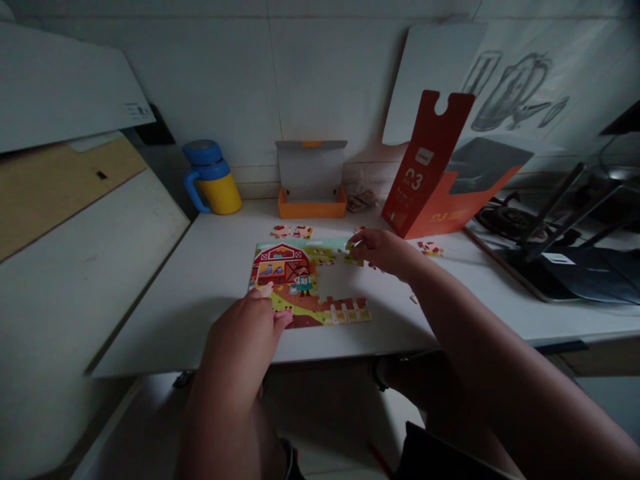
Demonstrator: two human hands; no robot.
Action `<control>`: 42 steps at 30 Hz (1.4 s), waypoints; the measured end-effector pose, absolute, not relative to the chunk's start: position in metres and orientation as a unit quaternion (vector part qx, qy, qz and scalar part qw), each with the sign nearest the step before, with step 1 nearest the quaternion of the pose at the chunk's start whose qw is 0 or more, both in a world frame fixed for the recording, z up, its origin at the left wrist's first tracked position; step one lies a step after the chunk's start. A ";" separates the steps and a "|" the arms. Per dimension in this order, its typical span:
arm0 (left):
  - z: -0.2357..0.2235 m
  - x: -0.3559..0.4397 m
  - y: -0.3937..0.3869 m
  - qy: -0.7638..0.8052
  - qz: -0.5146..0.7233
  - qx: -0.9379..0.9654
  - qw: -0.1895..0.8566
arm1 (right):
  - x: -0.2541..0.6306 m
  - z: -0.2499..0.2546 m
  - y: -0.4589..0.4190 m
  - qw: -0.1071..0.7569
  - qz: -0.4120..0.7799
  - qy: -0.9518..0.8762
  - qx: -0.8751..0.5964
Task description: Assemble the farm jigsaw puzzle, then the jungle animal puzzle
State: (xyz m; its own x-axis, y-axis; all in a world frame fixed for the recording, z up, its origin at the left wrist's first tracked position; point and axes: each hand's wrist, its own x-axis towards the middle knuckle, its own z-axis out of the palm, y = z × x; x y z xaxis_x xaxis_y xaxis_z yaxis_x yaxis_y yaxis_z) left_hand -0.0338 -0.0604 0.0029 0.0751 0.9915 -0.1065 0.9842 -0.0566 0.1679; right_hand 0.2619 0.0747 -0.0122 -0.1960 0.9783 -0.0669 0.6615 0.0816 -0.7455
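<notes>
A partly assembled jigsaw puzzle (282,254) lies flat on the white counter. It pictures a red barn, a figure in a blue-green apron and a white fence, with a gap right of its middle. My left hand (253,313) rests on its lower left corner, index finger and thumb apart, holding nothing. At the upper right of the gap, my right hand (381,249) has its fingers pinched on a green puzzle piece (354,259). The fingers partly cover that piece, and I cannot tell if it is joined. Loose puzzle pieces (303,232) lie above the puzzle, and another piece (431,249) is to the right.
Behind the puzzle stand an open orange box (313,211), a clear bag (363,198) and a blue-and-yellow jug (220,193). A tall open red-orange box (425,180) is at back right, beside a gas stove (515,220). A white panel (65,87) juts in at left.
</notes>
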 end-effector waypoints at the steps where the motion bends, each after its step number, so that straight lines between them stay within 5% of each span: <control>1: 0.000 -0.033 -0.060 0.673 0.023 0.733 0.097 | 0.258 -0.009 0.084 0.215 0.312 -0.713 -0.590; 19: 0.001 0.004 -0.044 0.678 -0.067 0.730 0.062 | 0.252 -0.036 0.101 0.199 0.208 -0.788 -0.544; 31: 0.003 0.006 -0.043 0.677 -0.072 0.731 0.048 | 0.258 -0.030 0.097 0.259 0.440 -0.667 -0.543; 42: 0.003 0.011 -0.044 0.686 -0.089 0.721 0.040 | 0.264 -0.036 0.103 0.196 0.240 -0.753 -0.580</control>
State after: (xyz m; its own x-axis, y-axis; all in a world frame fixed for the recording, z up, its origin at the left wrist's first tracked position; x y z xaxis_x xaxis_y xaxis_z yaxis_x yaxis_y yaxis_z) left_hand 0.0110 -0.0436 0.0034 0.0427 0.9822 -0.1827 0.9964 -0.0552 -0.0638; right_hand 0.2639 0.1033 -0.0364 -0.2493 0.9683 0.0175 0.7798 0.2114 -0.5893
